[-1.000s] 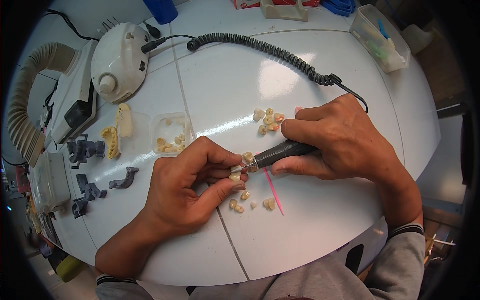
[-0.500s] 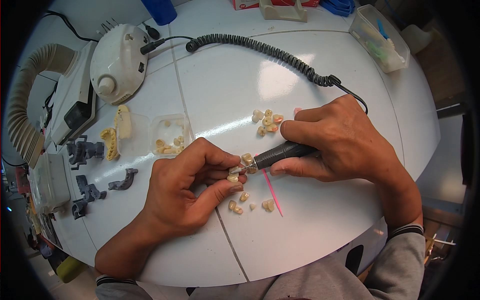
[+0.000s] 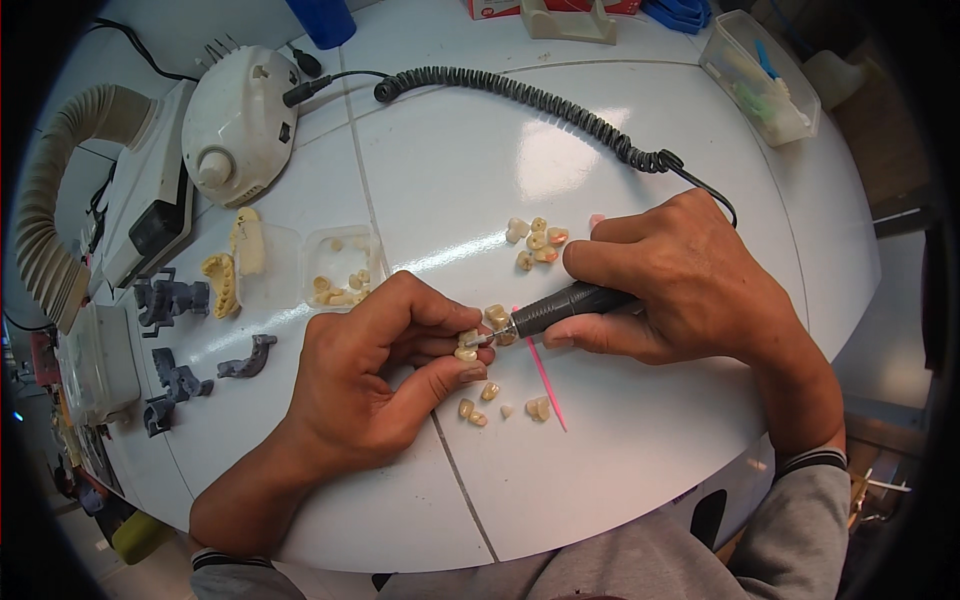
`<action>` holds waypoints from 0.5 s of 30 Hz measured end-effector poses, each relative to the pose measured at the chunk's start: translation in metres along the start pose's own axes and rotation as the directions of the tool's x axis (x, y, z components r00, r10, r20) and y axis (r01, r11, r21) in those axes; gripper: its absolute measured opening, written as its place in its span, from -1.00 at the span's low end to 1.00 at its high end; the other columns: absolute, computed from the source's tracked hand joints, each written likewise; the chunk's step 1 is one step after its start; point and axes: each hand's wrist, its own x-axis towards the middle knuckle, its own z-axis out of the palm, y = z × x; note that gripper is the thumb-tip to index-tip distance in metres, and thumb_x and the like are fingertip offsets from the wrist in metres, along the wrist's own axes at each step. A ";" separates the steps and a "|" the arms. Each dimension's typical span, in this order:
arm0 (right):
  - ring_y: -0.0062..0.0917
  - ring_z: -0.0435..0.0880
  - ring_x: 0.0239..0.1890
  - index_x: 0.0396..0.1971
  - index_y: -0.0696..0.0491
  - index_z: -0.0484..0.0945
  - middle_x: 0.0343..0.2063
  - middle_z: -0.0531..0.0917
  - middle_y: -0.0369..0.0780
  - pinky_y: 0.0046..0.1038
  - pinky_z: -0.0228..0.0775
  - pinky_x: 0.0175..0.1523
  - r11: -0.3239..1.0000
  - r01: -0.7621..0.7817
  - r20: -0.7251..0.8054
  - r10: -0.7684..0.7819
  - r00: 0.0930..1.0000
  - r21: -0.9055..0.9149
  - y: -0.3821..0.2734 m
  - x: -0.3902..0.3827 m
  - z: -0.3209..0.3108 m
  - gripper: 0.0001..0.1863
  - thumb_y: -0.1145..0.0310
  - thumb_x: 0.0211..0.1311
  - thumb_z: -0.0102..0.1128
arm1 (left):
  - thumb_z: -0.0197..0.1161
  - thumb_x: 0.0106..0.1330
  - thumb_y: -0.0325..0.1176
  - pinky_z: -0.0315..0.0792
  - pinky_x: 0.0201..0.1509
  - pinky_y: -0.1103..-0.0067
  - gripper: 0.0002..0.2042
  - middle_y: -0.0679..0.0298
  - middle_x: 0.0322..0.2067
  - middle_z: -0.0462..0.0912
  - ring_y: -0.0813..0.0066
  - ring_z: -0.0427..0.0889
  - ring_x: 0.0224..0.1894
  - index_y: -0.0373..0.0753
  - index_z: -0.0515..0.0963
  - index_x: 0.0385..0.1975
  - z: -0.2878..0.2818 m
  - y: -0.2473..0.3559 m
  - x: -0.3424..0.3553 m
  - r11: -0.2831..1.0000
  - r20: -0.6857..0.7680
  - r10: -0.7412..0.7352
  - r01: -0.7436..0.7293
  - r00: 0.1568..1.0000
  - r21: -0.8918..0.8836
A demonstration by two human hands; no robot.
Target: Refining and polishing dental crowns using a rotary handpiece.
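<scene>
Between the thumb and index finger of my left hand [image 3: 360, 380], a small cream tooth crown [image 3: 467, 350] is pinched. My right hand [image 3: 680, 280] grips a black rotary handpiece [image 3: 558, 310], its thin metal tip at the crown. Just beside that tip rests another crown [image 3: 496, 315]. Several loose crowns [image 3: 538, 240] form a group above, and a few more [image 3: 538, 408] lie below my fingers. A pink plastic stick [image 3: 550, 390] runs beneath the handpiece. An open clear box [image 3: 351, 240] with several crowns is left of centre.
White control unit [image 3: 230, 120] with coiled cord [image 3: 520, 98], ribbed suction hose [image 3: 45, 200] at left, yellow dental model [image 3: 219, 283], grey moulded pieces [image 3: 172, 300], translucent boxes [image 3: 760, 80] at right and left, blue cup [image 3: 320, 20], beige holder [image 3: 565, 25] at the back.
Hardly anything differs: my left fingers and the crown in them shift very slightly, while the handpiece tip stays at the crown.
</scene>
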 end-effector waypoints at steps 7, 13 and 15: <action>-0.23 0.68 -0.63 -0.31 0.00 0.70 -0.66 0.67 -0.26 -0.20 0.36 -0.50 1.000 0.003 -0.015 -0.003 1.000 0.001 0.001 0.000 0.001 -0.43 -0.30 0.34 0.39 | 0.38 0.43 -0.67 0.77 0.20 0.47 -0.79 -0.02 -0.12 0.81 0.27 0.87 0.03 -0.44 0.52 -0.04 0.000 0.001 0.000 1.000 0.001 0.008 -0.008 1.000 0.025; -0.23 0.68 -0.63 -0.32 0.00 0.71 -0.64 0.68 -0.25 -0.18 0.36 -0.50 1.000 0.000 0.017 0.000 1.000 -0.002 0.000 0.000 -0.001 -0.43 -0.29 0.34 0.39 | 0.36 0.43 -0.68 0.77 0.20 0.47 -0.80 -0.03 -0.12 0.82 0.27 0.87 0.03 -0.45 0.52 -0.04 0.000 0.003 0.000 1.000 0.003 0.004 -0.004 1.000 0.020; -0.23 0.68 -0.63 -0.32 0.00 0.71 -0.64 0.68 -0.25 -0.19 0.36 -0.50 1.000 0.001 0.004 -0.001 1.000 -0.002 0.001 0.000 0.000 -0.43 -0.30 0.34 0.39 | 0.36 0.43 -0.69 0.77 0.20 0.48 -0.80 -0.04 -0.12 0.82 0.27 0.87 0.03 -0.45 0.51 -0.04 0.000 0.002 0.000 1.000 0.004 0.008 -0.009 1.000 0.022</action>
